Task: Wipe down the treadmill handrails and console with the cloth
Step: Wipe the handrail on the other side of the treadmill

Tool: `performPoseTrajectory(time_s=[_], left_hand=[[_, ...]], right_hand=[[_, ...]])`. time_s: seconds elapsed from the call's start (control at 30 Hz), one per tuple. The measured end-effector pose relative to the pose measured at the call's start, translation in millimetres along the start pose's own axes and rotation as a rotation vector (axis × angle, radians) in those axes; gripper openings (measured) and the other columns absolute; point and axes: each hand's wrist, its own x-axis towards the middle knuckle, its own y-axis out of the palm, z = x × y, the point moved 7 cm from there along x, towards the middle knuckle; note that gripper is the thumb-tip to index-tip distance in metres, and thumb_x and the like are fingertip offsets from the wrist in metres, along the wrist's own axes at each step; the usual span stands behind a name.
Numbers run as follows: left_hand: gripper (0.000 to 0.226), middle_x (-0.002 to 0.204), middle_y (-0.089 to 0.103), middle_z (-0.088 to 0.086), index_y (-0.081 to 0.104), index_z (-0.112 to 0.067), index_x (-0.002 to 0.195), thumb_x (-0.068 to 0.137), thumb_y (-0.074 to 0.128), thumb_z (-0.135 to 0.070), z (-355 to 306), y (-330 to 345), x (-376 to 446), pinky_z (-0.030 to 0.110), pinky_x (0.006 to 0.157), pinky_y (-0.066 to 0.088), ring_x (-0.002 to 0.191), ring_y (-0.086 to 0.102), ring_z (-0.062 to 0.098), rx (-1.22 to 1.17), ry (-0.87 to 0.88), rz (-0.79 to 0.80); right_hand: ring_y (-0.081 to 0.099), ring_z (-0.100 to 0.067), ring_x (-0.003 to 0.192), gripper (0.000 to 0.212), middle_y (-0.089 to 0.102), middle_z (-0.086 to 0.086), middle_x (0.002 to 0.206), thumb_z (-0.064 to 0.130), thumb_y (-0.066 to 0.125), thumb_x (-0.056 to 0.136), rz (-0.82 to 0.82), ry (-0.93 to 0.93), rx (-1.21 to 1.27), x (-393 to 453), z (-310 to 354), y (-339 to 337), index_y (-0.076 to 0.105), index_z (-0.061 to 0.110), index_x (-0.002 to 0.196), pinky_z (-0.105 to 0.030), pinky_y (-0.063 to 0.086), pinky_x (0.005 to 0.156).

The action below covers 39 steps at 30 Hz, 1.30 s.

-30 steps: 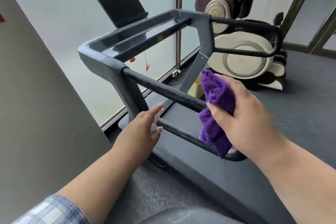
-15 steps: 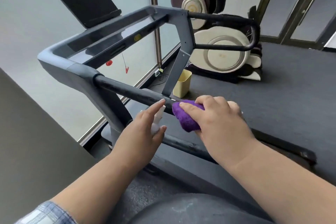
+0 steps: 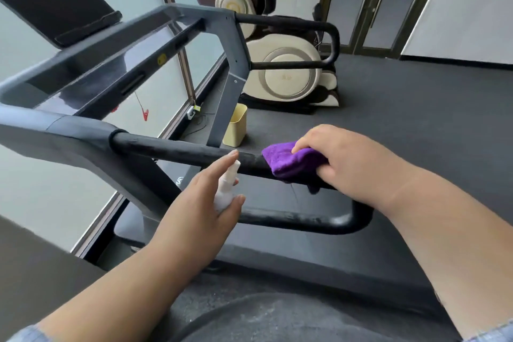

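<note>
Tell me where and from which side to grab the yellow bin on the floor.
Grip the yellow bin by its open top rim, coming straight down from above. It stands upright with the mouth facing up, and the treadmill upright crowds its left side, so a sideways approach from there looks blocked.

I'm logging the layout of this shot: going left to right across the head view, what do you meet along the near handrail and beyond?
Tablet holder → red safety clip → left hand holding the white spray bottle → purple cloth on the near handrail → right hand.
</note>
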Motion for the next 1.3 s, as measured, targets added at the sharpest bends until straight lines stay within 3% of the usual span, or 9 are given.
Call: performPoseTrajectory(time_s=[0.17, 0.33, 0.5, 0.63, 0.77, 0.9, 1.03, 1.1, 1.3], left_hand=[[0.077, 0.128, 0.046, -0.027, 0.024, -0.069, 0.131, 0.083, 0.072, -0.032, -18.5, 0.0, 8.0, 0.017, 0.080, 0.046, 0.101, 0.055, 0.001, -0.025, 0.131, 0.012], [0.082, 0.133, 0.054, -0.004, 0.034, -0.036, 0.142, 0.076, 0.082, -0.030, -61.1, 22.7, 36.5, 0.028, 0.071, 0.051, 0.102, 0.061, 0.019, 0.210, 0.419, 0.072], [0.067, 0.100, 0.064, 0.002, 0.035, -0.034, 0.137, 0.081, 0.071, -0.019, -72.9, 43.7, 37.9, 0.042, 0.052, 0.051, 0.076, 0.061, 0.030, 0.297, 0.496, 0.130], [0.068, 0.101, 0.065, 0.003, 0.035, -0.036, 0.137, 0.081, 0.070, -0.018, -70.5, 41.0, 39.2, 0.042, 0.055, 0.053, 0.077, 0.062, 0.029, 0.284, 0.465, 0.129], [0.066, 0.098, 0.065, 0.003, 0.039, -0.034, 0.134, 0.080, 0.071, -0.017, -74.4, 33.1, 40.2, 0.039, 0.055, 0.051, 0.074, 0.062, 0.028, 0.295, 0.444, 0.100], [0.066, 0.102, 0.067, 0.002, 0.038, -0.038, 0.134, 0.080, 0.070, -0.017, -74.3, 28.7, 40.8, 0.034, 0.059, 0.049, 0.076, 0.062, 0.025, 0.238, 0.373, 0.082], [0.066, 0.113, 0.066, -0.006, 0.031, -0.050, 0.131, 0.083, 0.067, -0.024, -70.7, 31.2, 42.8, 0.029, 0.065, 0.040, 0.087, 0.061, 0.019, 0.161, 0.259, 0.071], [0.065, 0.116, 0.064, -0.009, 0.029, -0.053, 0.131, 0.085, 0.066, -0.026, -69.4, 33.0, 42.7, 0.027, 0.067, 0.036, 0.089, 0.059, 0.016, 0.142, 0.241, 0.075], [0.063, 0.115, 0.065, -0.007, 0.033, -0.049, 0.131, 0.085, 0.067, -0.023, -68.8, 30.2, 41.4, 0.027, 0.069, 0.037, 0.089, 0.057, 0.017, 0.145, 0.263, 0.062]], right_hand=[[0.055, -0.001, 0.099, 0.044, 0.065, 0.017, 0.108, -0.002, 0.052, 0.083, -0.180, 0.173, 0.120, -17.6, -3.8, -7.8, 0.059, 0.027, 0.116, -0.009, 0.038, 0.083], [0.053, 0.009, 0.104, 0.048, 0.058, 0.025, 0.110, 0.010, 0.056, 0.082, -0.090, 0.244, 0.242, -26.5, -1.9, 0.7, 0.047, 0.040, 0.119, -0.008, 0.039, 0.084], [0.038, 0.003, 0.126, 0.080, 0.041, 0.026, 0.132, 0.036, 0.081, 0.074, -0.046, 0.189, 0.050, -35.2, -0.7, 18.9, 0.028, 0.045, 0.134, -0.020, 0.035, 0.103], [0.049, -0.018, 0.117, 0.060, 0.057, 0.003, 0.124, 0.016, 0.077, 0.073, -0.337, 0.083, -0.058, -31.8, -4.1, 22.9, 0.047, 0.026, 0.124, -0.043, 0.048, 0.095], [0.053, -0.025, 0.107, 0.040, 0.057, -0.002, 0.119, 0.013, 0.063, 0.077, -0.455, 0.052, -0.102, -35.5, -10.8, 13.0, 0.061, 0.022, 0.116, -0.040, 0.050, 0.083], [0.058, -0.023, 0.107, 0.046, 0.067, 0.003, 0.112, 0.009, 0.049, 0.077, -0.576, 0.119, -0.037, -44.6, -20.4, -8.4, 0.056, 0.022, 0.121, -0.037, 0.043, 0.095], [0.030, -0.015, 0.141, 0.084, 0.038, 0.005, 0.148, 0.031, 0.073, 0.076, -0.148, 0.220, -0.052, -44.7, -21.6, 26.5, 0.028, 0.030, 0.147, -0.040, 0.018, 0.121], [0.023, -0.017, 0.143, 0.095, 0.028, 0.003, 0.151, 0.052, 0.076, 0.071, -0.138, 0.239, -0.085, -46.7, -17.7, 42.6, 0.023, 0.032, 0.148, -0.045, 0.016, 0.122], [0.055, -0.025, 0.114, 0.053, 0.058, 0.000, 0.125, 0.000, 0.061, 0.076, -0.501, 0.252, -0.019, -49.2, -34.1, 11.4, 0.058, 0.023, 0.123, -0.041, 0.046, 0.097]])
